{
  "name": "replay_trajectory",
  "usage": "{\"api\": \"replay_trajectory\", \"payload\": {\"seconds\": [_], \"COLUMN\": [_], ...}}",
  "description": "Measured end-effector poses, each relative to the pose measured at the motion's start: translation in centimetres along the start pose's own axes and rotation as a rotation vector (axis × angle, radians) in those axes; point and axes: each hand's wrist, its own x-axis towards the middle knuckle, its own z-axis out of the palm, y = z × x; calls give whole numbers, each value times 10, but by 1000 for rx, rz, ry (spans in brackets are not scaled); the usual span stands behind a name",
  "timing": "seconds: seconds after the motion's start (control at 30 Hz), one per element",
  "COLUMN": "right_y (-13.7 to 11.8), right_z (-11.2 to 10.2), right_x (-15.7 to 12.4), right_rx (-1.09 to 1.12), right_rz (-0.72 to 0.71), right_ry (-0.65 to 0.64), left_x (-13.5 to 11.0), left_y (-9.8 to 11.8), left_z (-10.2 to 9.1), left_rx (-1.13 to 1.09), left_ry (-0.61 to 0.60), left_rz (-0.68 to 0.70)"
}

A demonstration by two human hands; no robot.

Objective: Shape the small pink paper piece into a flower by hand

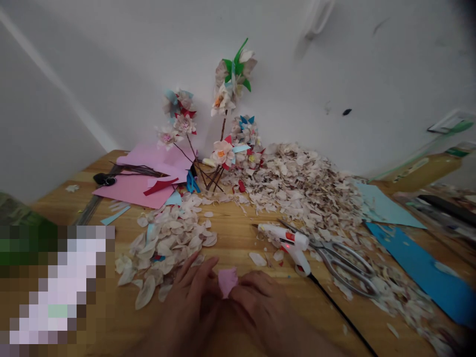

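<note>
A small piece of pink paper (pixel 227 281) with a ruffled upper edge is held low over the front of the table. My right hand (pixel 262 300) pinches its right side with curled fingers. On the other side, my left hand (pixel 193 290) grips the paper's left edge between thumb and fingers, the tips partly hidden. Pale dried petals (pixel 174 233) lie in a loose heap just beyond my left hand. Ahead of my right hand rests a white hot glue gun (pixel 293 243) with a small red light. Metal scissors (pixel 345 265) lie beside it.
Handmade flowers (pixel 223 151) on twigs lean against the wall. A large petal pile (pixel 305 183) covers the back right. Pink sheets (pixel 137 188) lie back left, a blue sheet (pixel 420 270) at right. The black cord (pixel 342 312) runs toward the front edge.
</note>
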Motion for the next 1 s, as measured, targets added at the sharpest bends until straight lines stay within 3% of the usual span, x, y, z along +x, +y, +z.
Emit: {"api": "replay_trajectory", "payload": {"seconds": [0.23,0.33,0.53,0.6,0.77,1.0], "right_y": [-3,-2,6,8,13,13], "right_z": [1,2,-1,-3,-8,-10], "right_x": [6,9,28,34,45,49], "right_rx": [140,236,554,603,506,414], "right_rz": [139,212,494,566,638,653], "right_ry": [31,54,-104,-149,-259,-288], "left_x": [-3,-3,-5,-7,-11,-12], "left_y": [-5,-3,3,4,2,2], "left_z": [4,0,-13,-17,-19,-13], "left_rx": [25,62,160,226,408,445], "left_ry": [-48,-12,127,113,25,2], "left_rz": [-57,-44,212,281,426,451]}}
